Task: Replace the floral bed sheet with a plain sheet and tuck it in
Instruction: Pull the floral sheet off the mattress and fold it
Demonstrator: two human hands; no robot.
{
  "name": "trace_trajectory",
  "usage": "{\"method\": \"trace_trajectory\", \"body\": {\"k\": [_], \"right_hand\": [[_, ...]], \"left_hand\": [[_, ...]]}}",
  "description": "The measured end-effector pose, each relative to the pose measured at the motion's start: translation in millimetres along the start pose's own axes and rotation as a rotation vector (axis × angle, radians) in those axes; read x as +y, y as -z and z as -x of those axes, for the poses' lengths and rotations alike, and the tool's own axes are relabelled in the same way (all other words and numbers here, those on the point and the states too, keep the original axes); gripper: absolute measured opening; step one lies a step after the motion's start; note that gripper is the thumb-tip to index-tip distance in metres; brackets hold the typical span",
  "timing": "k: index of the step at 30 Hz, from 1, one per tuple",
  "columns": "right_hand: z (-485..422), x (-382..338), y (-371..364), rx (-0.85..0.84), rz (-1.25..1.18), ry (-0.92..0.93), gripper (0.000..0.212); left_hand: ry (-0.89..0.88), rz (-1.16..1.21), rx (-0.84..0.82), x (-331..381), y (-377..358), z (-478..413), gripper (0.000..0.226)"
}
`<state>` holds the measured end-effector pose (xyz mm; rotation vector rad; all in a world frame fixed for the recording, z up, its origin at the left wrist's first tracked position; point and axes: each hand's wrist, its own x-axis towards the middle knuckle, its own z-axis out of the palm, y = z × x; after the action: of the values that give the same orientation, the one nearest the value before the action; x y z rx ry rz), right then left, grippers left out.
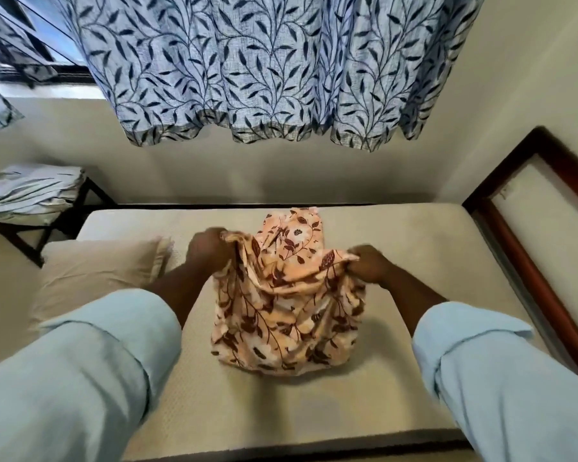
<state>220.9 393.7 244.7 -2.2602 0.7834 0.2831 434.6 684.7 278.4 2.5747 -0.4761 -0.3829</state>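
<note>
Between the curled fingers of both hands, a bunched peach floral cotton bed sheet (289,301) is hanging onto the bare beige mattress (397,248); left hand (207,250) and right hand (369,265) are gripping its top edge, forearms outstretched.

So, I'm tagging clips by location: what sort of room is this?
Most likely a bedroom: a bare mattress with a pillow on it, a wooden bed frame, and a leaf-print curtain at the window.
</note>
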Motion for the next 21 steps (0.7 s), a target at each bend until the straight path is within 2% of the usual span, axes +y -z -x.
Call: {"method": "trace_trajectory", "body": {"k": [2,4,6,8,10,13,16,21], "right_hand": [[-54,-15,32,0.177,-0.054,0.063,0.025],[-97,-33,59,0.344,-0.163,0.102,0.052],[-127,-41,67,0.427,-0.202,0.108,0.066],[-140,-34,55,0.471,-0.170,0.084,0.064],[-149,-15,27,0.424,-0.155,0.049,0.059],[-146,17,-26,0.175,-0.070,0.017,0.048],[-142,49,-82,-0.019,-0.052,0.003,0.055],[-135,87,-165,-0.189,0.018,0.046,0.042]], "left_hand": [[0.105,0.193,0.142,31,6,-46,0.032],[0.087,0.290,0.191,51,6,-87,0.045],[0.039,0.281,0.146,62,1,-108,0.057],[-0.031,0.232,0.059,62,-14,-114,0.057],[-0.086,0.147,-0.049,47,-38,-117,0.053],[-0.085,0.022,-0.245,7,-77,-110,0.052],[-0.098,-0.135,-0.442,-35,-120,-103,0.044],[-0.131,-0.245,-0.674,-84,-195,-82,0.041]]}}
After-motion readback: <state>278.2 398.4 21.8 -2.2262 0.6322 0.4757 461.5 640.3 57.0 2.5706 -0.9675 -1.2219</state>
